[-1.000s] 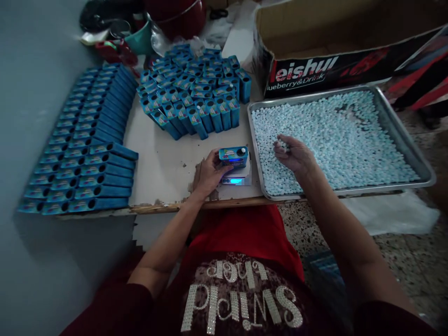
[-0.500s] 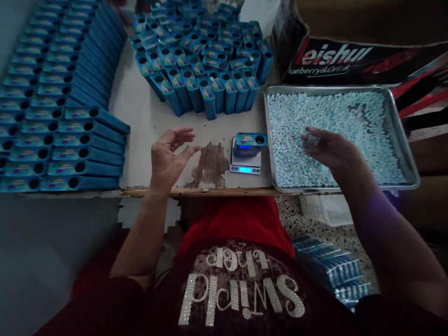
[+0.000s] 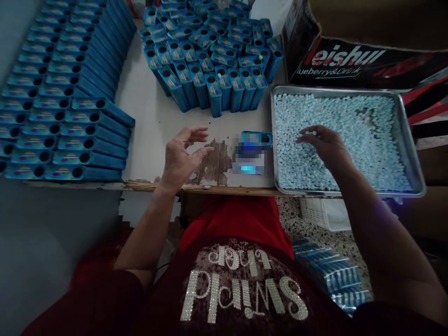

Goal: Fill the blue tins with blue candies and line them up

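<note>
The 1 blue container (image 3: 257, 137) set apart from the others lies between the person's 2 hands, its dark hole at the right end of its top. Its lower part and the lit blue display (image 3: 248, 168) in front of it are blurred. The left hand (image 3: 184, 158) is to the left of it, well clear, thumb and fingers spread wide above the worktop (image 3: 147, 154). The right hand (image 3: 329, 144) is to the right, over the metal tray (image 3: 276, 154), pinching a few pale pellets (image 3: 310, 133) between thumb and fingertips.

The container's right end comes close to the tray's left rim; whether they touch cannot be told. The worktop's front edge runs below the left wrist, and the tray's near rim reaches that edge. Bare surface stretches from the stacked containers (image 3: 98, 121) at left to the blurred patch, bounded behind by the upright cluster (image 3: 213, 88). Behind the tray, a black carton (image 3: 350, 65) closes off the far side.
</note>
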`<state>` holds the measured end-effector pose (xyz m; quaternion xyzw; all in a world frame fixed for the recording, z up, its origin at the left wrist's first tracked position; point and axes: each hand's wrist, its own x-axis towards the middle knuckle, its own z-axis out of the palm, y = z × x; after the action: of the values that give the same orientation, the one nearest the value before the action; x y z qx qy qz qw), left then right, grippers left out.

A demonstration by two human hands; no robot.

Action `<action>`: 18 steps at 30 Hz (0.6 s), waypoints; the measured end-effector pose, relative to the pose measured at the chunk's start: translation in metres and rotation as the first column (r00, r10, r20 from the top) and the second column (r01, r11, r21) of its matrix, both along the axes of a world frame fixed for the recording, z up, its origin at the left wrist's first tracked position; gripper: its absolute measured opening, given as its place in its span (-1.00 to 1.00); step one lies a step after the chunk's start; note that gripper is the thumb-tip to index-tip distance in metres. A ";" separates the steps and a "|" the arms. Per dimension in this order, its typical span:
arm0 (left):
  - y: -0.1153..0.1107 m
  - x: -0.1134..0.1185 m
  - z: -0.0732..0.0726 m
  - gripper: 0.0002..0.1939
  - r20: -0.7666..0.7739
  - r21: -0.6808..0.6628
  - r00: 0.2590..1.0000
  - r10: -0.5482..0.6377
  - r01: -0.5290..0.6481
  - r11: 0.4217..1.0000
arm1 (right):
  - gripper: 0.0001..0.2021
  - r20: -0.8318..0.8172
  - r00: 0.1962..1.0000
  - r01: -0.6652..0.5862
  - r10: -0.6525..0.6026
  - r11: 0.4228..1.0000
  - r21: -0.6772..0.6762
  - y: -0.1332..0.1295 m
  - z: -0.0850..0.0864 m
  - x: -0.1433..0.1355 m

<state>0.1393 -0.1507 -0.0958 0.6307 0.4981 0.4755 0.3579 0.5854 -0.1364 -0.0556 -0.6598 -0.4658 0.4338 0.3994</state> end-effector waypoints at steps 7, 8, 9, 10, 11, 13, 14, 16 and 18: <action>0.003 0.028 -0.002 -0.47 0.030 -0.010 0.996 -0.084 0.084 0.996 | -0.80 -0.415 0.902 0.025 -0.120 0.974 -0.226 0.006 0.017 -0.018; 0.004 0.032 -0.002 -0.46 0.045 -0.005 0.995 -0.088 0.089 0.996 | -0.80 -0.438 0.893 -0.011 -0.103 0.968 -0.249 0.005 0.023 -0.026; 0.004 0.036 -0.001 -0.46 0.056 -0.004 0.994 -0.092 0.092 0.996 | -0.80 -0.453 0.888 -0.042 -0.082 0.966 -0.257 0.004 0.030 -0.035; 0.004 0.039 0.000 -0.45 0.060 -0.006 0.994 -0.095 0.095 0.995 | -0.81 -0.459 0.887 -0.071 -0.055 0.965 -0.254 0.002 0.038 -0.046; 0.004 0.042 0.001 -0.44 0.058 -0.014 0.994 -0.097 0.098 0.995 | -0.82 -0.457 0.890 -0.104 -0.019 0.964 -0.243 0.001 0.045 -0.056; 0.003 0.045 0.003 -0.43 0.046 -0.042 0.994 -0.100 0.102 0.994 | -0.84 -0.427 0.899 -0.202 0.097 0.957 -0.207 0.000 0.059 -0.076; 0.003 0.045 0.004 -0.43 0.040 -0.060 0.994 -0.105 0.107 0.992 | -0.87 -0.391 0.904 -0.260 0.173 0.948 -0.182 0.001 0.065 -0.085; 0.002 0.045 0.005 -0.45 0.040 -0.081 0.993 -0.109 0.112 0.990 | -0.90 -0.257 0.909 -0.368 0.328 0.921 -0.127 0.004 0.075 -0.098; 0.003 0.042 0.003 -0.44 0.046 -0.088 0.993 -0.109 0.113 0.990 | -0.92 -0.058 0.894 -0.448 0.444 0.890 -0.084 0.012 0.080 -0.106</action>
<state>0.1812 -0.1479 -0.0927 0.6308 0.4757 0.4445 0.4221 0.4791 -0.1246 0.0244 -0.5455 -0.5760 0.5477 0.2657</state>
